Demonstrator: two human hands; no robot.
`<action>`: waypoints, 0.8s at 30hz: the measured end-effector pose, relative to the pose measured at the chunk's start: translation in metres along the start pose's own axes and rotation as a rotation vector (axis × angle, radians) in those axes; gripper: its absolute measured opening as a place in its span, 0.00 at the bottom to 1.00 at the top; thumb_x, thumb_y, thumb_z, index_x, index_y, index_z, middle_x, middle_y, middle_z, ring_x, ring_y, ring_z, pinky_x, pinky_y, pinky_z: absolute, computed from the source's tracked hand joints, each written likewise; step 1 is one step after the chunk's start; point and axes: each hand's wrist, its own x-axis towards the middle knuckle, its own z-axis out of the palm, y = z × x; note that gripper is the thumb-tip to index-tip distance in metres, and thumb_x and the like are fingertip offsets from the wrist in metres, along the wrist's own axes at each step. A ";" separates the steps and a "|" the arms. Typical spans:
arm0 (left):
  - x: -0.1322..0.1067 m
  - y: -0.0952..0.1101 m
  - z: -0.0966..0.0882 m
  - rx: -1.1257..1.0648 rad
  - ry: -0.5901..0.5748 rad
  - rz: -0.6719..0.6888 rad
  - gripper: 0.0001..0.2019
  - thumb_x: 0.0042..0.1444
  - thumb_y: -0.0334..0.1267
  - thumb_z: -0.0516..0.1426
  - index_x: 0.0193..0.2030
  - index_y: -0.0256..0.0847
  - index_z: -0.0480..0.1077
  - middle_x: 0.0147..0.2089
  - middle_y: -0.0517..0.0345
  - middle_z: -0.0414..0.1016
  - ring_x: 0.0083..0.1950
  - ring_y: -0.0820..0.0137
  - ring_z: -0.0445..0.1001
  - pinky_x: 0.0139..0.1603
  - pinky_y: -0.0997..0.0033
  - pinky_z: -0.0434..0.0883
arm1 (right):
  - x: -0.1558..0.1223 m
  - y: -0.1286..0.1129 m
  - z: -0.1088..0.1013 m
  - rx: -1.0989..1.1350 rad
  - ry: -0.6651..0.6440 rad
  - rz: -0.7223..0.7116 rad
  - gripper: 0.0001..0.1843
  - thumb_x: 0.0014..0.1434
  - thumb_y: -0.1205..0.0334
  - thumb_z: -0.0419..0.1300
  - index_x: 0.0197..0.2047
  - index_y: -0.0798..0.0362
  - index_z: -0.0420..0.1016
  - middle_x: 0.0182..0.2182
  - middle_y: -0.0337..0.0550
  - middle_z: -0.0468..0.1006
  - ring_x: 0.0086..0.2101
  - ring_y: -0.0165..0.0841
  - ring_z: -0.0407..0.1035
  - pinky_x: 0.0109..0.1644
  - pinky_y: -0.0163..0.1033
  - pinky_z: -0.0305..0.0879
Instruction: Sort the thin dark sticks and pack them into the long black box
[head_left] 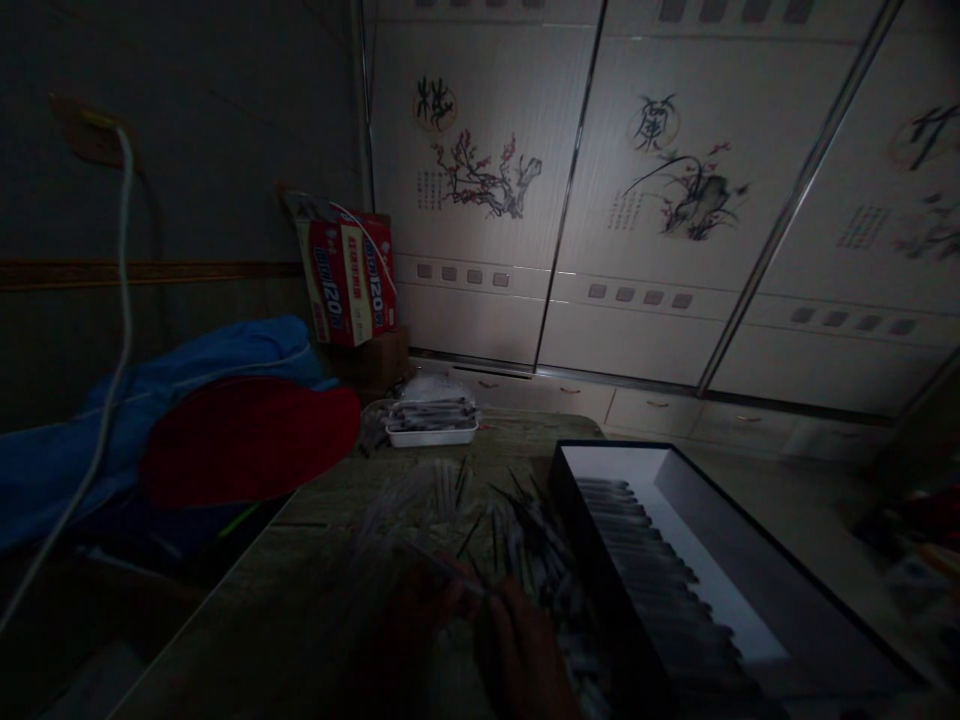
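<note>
Low in the dim head view, both my hands come together over the table. My right hand [521, 640] is closed, its fingers pinching one end of a thin, pale, pen-like stick [448, 566]. In deep shadow to the left, my left hand [424, 605] is curled around the same stick; its fingers are only partly visible. Beside my right hand lies a loose pile of thin dark and clear sticks [529, 530]. An open box [720, 500] with a dark rim and white inside stands to the right, holding a row of slim, clear-wrapped pieces [652, 570].
A white tray [433, 437] full of slim pieces sits at the table's [300, 560] far end. Red [251, 440] and blue cloth [217, 355] lie at left, near a hanging white cable [124, 300]. A red carton [349, 280] stands by the wardrobe doors [480, 240].
</note>
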 end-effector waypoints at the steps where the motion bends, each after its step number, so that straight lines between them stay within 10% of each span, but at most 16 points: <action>1: 0.000 0.000 0.000 0.013 0.014 0.002 0.06 0.44 0.39 0.62 0.28 0.40 0.74 0.25 0.59 0.78 0.28 0.67 0.75 0.32 0.70 0.73 | -0.001 0.000 0.001 -0.009 0.021 0.010 0.23 0.64 0.45 0.43 0.33 0.47 0.73 0.23 0.39 0.76 0.23 0.30 0.71 0.28 0.30 0.65; 9: -0.002 -0.005 0.001 0.198 0.024 0.023 0.05 0.41 0.35 0.62 0.29 0.42 0.76 0.32 0.55 0.80 0.38 0.61 0.77 0.41 0.66 0.73 | -0.003 0.002 -0.001 -0.175 0.086 -0.163 0.22 0.62 0.50 0.52 0.56 0.49 0.67 0.50 0.47 0.75 0.48 0.37 0.70 0.51 0.39 0.66; 12: -0.005 -0.005 0.008 0.213 0.002 0.018 0.07 0.42 0.35 0.62 0.32 0.42 0.76 0.34 0.54 0.80 0.36 0.63 0.78 0.39 0.67 0.74 | 0.002 0.009 -0.005 -0.177 0.018 -0.181 0.18 0.65 0.55 0.48 0.52 0.49 0.70 0.46 0.46 0.77 0.45 0.34 0.72 0.49 0.36 0.67; 18: -0.005 -0.014 0.016 0.320 0.062 0.056 0.07 0.47 0.41 0.60 0.32 0.42 0.73 0.33 0.56 0.78 0.31 0.66 0.77 0.31 0.70 0.74 | 0.008 0.007 -0.027 -0.060 0.495 0.109 0.22 0.64 0.46 0.43 0.45 0.54 0.69 0.40 0.52 0.77 0.38 0.38 0.73 0.40 0.39 0.66; 24: -0.009 -0.002 0.038 0.710 -0.216 0.156 0.08 0.51 0.34 0.55 0.36 0.43 0.75 0.38 0.54 0.80 0.40 0.65 0.76 0.43 0.68 0.71 | 0.014 -0.005 -0.039 0.108 0.620 0.223 0.21 0.63 0.45 0.43 0.44 0.53 0.63 0.33 0.44 0.73 0.31 0.35 0.68 0.35 0.37 0.62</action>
